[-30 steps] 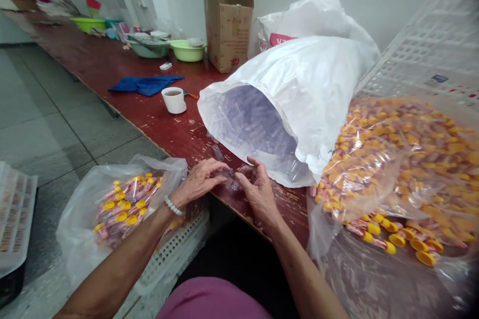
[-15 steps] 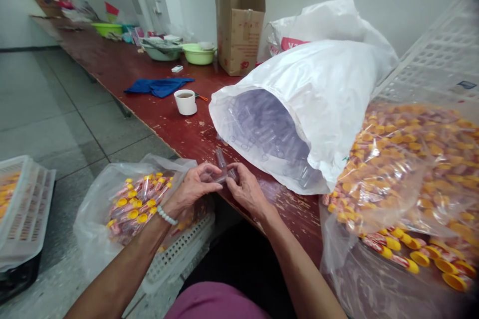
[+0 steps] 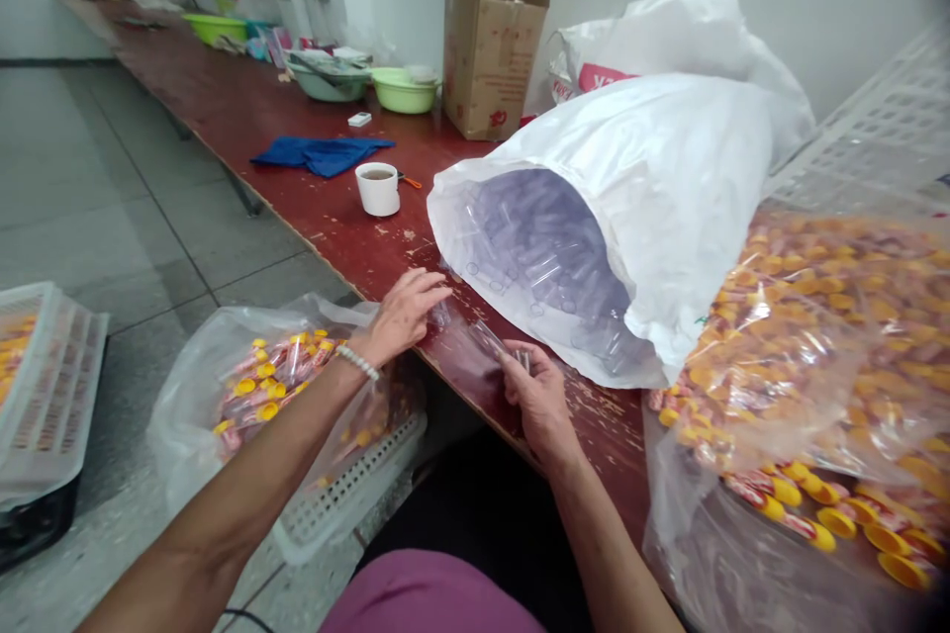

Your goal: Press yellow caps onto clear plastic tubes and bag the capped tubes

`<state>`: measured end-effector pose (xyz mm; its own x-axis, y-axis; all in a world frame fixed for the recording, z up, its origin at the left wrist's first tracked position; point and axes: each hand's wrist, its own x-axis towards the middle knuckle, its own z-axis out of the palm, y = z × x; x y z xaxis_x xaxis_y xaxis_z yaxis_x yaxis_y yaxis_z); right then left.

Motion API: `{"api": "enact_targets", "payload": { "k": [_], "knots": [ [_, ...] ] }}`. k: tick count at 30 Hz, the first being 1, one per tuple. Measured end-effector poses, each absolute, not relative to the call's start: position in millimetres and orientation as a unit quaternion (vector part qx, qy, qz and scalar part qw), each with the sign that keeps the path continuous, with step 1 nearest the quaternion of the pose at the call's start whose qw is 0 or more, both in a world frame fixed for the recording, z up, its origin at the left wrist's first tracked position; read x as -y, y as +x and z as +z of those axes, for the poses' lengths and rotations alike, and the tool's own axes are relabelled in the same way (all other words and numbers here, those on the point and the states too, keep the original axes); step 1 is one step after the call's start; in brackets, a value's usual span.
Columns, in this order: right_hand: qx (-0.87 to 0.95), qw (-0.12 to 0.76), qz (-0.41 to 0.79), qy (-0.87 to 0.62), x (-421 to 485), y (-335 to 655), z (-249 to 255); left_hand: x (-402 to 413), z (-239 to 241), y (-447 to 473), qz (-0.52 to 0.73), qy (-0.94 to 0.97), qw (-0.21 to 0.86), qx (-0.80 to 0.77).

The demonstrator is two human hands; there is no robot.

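My right hand (image 3: 540, 398) is closed around a clear plastic tube (image 3: 486, 340) by the table's front edge; the tube points up and left. A second short clear piece shows between thumb and fingers. Further left, my left hand (image 3: 407, 315), a pale bead bracelet on its wrist, reaches over the edge with fingers stretched out. Another clear tube (image 3: 440, 316) lies just under those fingertips; whether they touch it I cannot tell. Behind both hands, a big white sack (image 3: 653, 148) lies with its mouth facing me, full of similar clear tubes (image 3: 549, 242).
Yellow-capped tubes fill a plastic bag (image 3: 185, 396) in a white basket below left and a larger clear bag (image 3: 838, 336) at right. A white cup (image 3: 378, 190) of dark liquid, a blue cloth (image 3: 319, 154), a cardboard box (image 3: 490, 59) and green basins (image 3: 405, 93) stand further back.
My hands were close together over the clear tubes and have moved apart. The left went up to a tube on the table; the right moved right with a tube. The view shifted slightly.
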<state>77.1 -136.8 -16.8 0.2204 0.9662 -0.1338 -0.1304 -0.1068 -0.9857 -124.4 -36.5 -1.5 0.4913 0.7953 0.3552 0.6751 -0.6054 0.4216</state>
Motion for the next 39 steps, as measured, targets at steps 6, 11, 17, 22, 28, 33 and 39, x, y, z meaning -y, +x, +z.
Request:
{"api": "enact_targets", "payload": {
  "k": [6,11,17,22,28,33,39],
  "knots": [
    [0.312,0.600,0.512,-0.530,140.6,79.1,-17.0,13.2,3.1,-111.7,0.178,0.882,0.154,-0.408],
    [0.319,0.627,0.493,-0.511,154.1,73.5,-6.6,70.6,8.3,-84.0,0.311,0.691,0.547,-0.357],
    [0.413,0.601,0.429,-0.534,173.5,73.9,-6.6,120.1,3.0,-48.7,0.373,0.417,0.786,-0.261],
    [0.545,0.522,0.282,-0.593,188.6,85.8,-10.2,128.2,2.9,-34.3,0.425,0.453,0.724,-0.300],
    [0.496,0.561,0.336,-0.571,202.6,102.3,8.6,140.8,8.6,-22.3,0.419,0.448,0.724,-0.315],
    [0.537,0.567,0.264,-0.566,206.5,106.4,9.2,157.8,13.2,-5.1,0.413,0.405,0.756,-0.307],
    [0.600,0.531,0.275,-0.531,213.1,108.6,0.3,167.1,13.5,2.0,0.427,0.495,0.709,-0.263]
  ]
}}
